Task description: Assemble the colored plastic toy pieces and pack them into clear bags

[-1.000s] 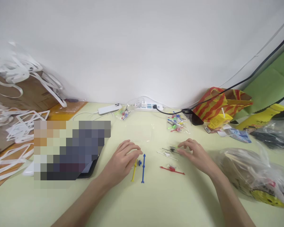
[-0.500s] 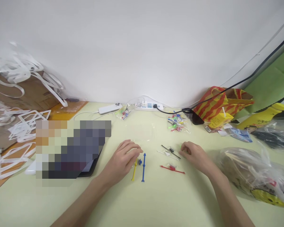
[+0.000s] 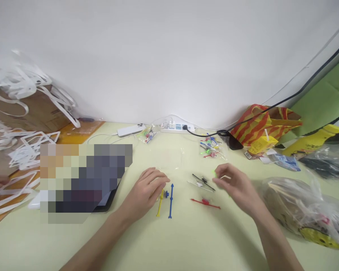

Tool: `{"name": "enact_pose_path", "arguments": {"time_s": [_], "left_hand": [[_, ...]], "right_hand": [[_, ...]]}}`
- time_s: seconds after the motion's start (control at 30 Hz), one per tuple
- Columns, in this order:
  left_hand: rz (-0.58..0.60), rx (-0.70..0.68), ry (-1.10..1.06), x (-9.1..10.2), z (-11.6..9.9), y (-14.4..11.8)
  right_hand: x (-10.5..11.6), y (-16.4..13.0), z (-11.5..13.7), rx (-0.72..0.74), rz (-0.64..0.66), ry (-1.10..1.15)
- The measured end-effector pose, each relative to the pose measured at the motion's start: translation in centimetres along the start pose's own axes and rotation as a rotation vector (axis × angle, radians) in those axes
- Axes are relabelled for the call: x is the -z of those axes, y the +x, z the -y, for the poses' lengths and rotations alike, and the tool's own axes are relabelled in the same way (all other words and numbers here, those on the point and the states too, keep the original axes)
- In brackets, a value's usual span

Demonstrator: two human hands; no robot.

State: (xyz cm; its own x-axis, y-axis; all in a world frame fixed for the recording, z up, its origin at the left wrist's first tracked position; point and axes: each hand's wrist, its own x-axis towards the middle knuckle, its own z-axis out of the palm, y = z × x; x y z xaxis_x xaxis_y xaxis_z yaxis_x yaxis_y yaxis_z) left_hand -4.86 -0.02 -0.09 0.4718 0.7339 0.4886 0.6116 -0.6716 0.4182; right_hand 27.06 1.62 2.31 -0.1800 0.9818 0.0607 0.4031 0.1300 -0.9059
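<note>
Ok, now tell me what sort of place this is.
Probably an indoor worktable in a home or small workshop: a power strip lies along the wall, a blue plastic arrow lies loose on the table, and a yellow drink carton sits to the right.

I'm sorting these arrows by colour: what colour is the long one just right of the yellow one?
That arrow is blue, seen best in the head view.

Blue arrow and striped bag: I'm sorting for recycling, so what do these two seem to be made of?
Blue arrow: probably moulded plastic, smooth-looking; its solid, even colour and thin, crisp outline suggest it.
Striped bag: likely paper, printed and mostly matte; its stiff folds and brown inside point that way, though a thin coating can't be ruled out.
</note>
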Motion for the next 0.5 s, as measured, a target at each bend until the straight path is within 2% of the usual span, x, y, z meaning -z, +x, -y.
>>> {"name": "enact_pose_path", "arguments": {"time_s": [0.13,0.2,0.27,0.33,0.5], "left_hand": [[0.003,0.015,-0.008,-0.1,0.0,0.0],[0.001,0.022,-0.011,-0.1,0.0,0.0],[0.000,0.024,-0.010,0.0,0.0,0.1],[0.001,0.019,-0.010,0.0,0.1,0.1],[0.000,0.009,-0.008,-0.2,0.2,0.1]], "right_hand": [[-3.8,-2.3,2.9,0.039,0.663,0.079],[-5.8,-3.0,3.1,-0.010,0.756,0.076],[-7.4,-3.2,2.7,-0.060,0.713,0.110],[-8.5,-2.9,2.0,-0.088,0.613,0.151],[-9.5,-1.6,0.1,-0.089,0.317,0.124]]}}
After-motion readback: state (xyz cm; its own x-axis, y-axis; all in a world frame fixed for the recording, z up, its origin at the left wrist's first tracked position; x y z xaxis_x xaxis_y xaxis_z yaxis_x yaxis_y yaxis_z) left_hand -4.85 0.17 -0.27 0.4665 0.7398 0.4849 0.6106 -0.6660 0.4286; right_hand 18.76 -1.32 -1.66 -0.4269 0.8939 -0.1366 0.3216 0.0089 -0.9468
